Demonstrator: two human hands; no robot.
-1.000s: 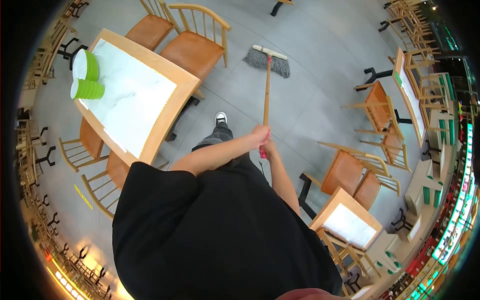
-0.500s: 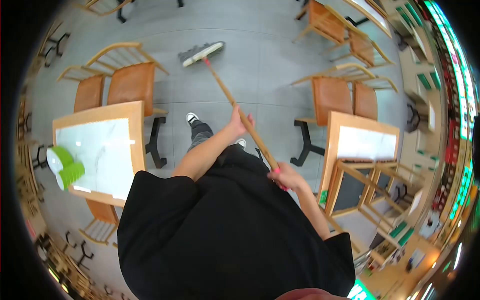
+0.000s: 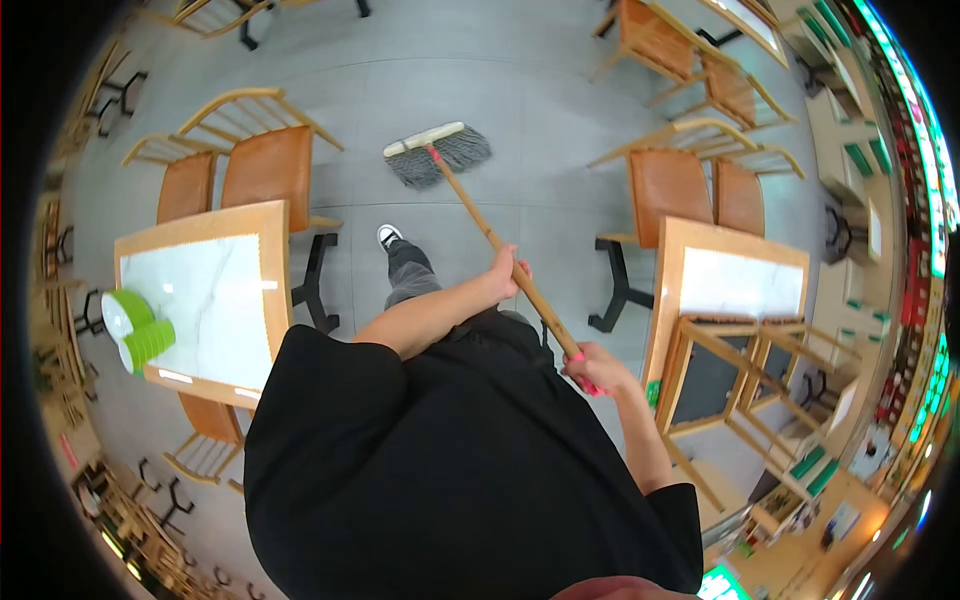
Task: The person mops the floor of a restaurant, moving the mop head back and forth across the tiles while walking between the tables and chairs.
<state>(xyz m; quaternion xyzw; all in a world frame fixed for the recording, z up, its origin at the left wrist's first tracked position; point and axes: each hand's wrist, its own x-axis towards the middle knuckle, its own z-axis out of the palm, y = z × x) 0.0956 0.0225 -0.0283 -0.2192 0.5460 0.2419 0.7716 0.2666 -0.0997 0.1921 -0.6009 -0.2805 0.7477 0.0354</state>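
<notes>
Left hand (image 3: 503, 270) wrapped around mid-shaft of mop (image 3: 480, 215); right hand (image 3: 590, 368) clenched on pink handle end. Shaft ran toward 11 o'clock from right hand; grey mop head lay on floor (image 3: 540, 90). Table (image 3: 205, 300) with green bowls (image 3: 140, 330) at 9 o'clock.

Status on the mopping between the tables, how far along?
Done: cannot tell; the grey floor shows no clear wet or dry boundary. In hand: the left hand grips the mop handle mid-shaft and the right hand holds its pink end, with the mop head on the floor ahead of the shoe. Left: likely the aisle beside the chairs and the table.
</notes>
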